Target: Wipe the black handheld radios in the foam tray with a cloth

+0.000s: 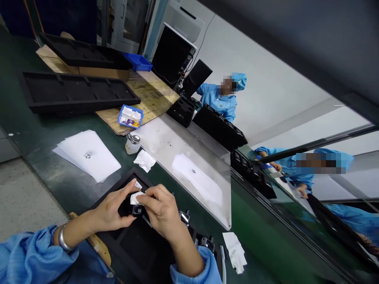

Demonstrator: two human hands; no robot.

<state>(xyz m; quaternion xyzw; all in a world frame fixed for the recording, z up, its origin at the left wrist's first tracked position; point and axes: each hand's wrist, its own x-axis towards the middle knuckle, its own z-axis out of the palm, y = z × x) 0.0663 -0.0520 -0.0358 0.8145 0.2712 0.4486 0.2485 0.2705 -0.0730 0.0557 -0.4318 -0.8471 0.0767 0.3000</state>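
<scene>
My left hand (114,209) is curled round a small black part (136,210), gripping it from the left. My right hand (161,209) pinches a small white wipe (136,197) and presses it on top of that part. Both hands hover over a black foam tray (136,240) lying on the green table near me. More small black parts with shiny faces (185,217) sit in the tray just right of my right wrist. I wear blue sleeves and a silver bracelet on the left wrist.
A stack of white sheets (89,154), a small bottle (132,143) and a crumpled wipe (144,160) lie ahead. A metal plate (177,146) carries another sheet. Long black trays (74,92) and blue bins (130,116) stand farther back. Two people in blue sit across on the right.
</scene>
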